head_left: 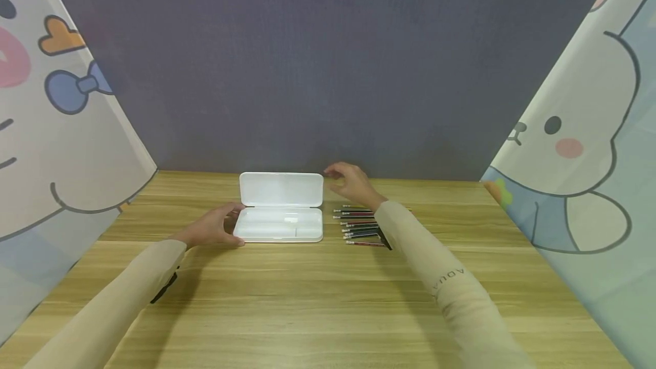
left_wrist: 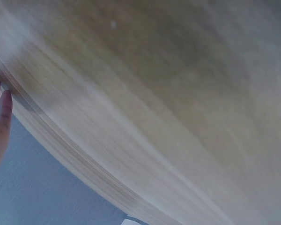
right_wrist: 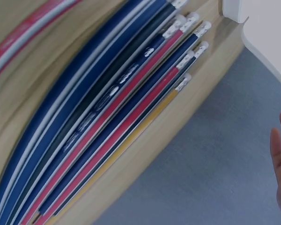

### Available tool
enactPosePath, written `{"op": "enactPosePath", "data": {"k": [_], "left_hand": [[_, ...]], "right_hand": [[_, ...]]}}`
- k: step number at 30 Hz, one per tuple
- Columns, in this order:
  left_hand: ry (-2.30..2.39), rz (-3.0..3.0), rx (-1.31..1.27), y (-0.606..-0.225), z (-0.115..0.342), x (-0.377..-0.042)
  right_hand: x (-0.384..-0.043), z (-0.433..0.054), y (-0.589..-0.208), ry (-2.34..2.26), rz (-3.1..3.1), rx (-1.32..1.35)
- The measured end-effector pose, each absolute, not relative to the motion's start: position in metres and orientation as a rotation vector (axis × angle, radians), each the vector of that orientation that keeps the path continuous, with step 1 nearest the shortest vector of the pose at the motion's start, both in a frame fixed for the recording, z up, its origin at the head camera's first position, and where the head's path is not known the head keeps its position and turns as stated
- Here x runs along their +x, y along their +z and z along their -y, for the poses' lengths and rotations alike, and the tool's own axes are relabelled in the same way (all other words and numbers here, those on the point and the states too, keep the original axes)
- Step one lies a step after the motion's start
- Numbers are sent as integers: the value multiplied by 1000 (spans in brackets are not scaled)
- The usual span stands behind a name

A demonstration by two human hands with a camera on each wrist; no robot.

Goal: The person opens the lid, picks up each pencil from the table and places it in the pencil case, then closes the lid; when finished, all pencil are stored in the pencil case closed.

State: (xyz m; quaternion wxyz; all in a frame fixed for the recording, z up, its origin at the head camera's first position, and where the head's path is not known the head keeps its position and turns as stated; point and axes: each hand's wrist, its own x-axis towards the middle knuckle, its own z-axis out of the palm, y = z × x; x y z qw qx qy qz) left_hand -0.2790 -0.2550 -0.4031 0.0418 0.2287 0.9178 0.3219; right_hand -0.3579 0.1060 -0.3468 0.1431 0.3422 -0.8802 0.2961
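A white pencil case (head_left: 279, 224) lies on the table with its lid (head_left: 281, 189) raised at the back. Its inside shows a small divider toward the right and no pencils. At the case's left end is my left hand (head_left: 212, 226), thumb by the front corner and fingers by the hinge side; whether they press on it is unclear. Just off the lid's right edge, my right hand (head_left: 352, 183) hovers with loosely bent fingers and nothing in them. Several pencils (head_left: 359, 222) lie side by side right of the case, partly hidden under the right forearm.
The wooden table (head_left: 307, 300) ends at a dark grey panel (head_left: 328, 73) behind the case. Cartoon-printed panels stand at the left (head_left: 77, 147) and right (head_left: 564, 158). In the right wrist view, the pencils (right_wrist: 131, 93) are red, blue, dark and yellow, with white eraser ends toward the case.
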Motion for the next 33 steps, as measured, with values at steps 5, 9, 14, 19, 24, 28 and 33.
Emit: {"op": "enactPosePath", "data": {"k": [5,9,14,19,24,28,33], "left_hand": [[993,-2804,716,-403,256,-279],[988,-2812,737,-405,257,-279],[977,-2817,723,-406,258,-280],[998,-2792,728,-407,257,-282],[1023,-2778,731,-407,257,-283],[1016,-2781,727,-406,257,-283],[1002,-2788,713,-407,258,-282]], "right_hand": [[-348,-118,-347,826,2553,1034],[-340,-129,-353,804,2567,1077],[-330,-141,-361,758,2621,1091],[-318,-154,-370,752,2655,1116],[-307,-168,-380,693,2714,1120],[-295,-179,-384,669,2769,1113],[-282,-192,-384,677,2800,1115]]}}
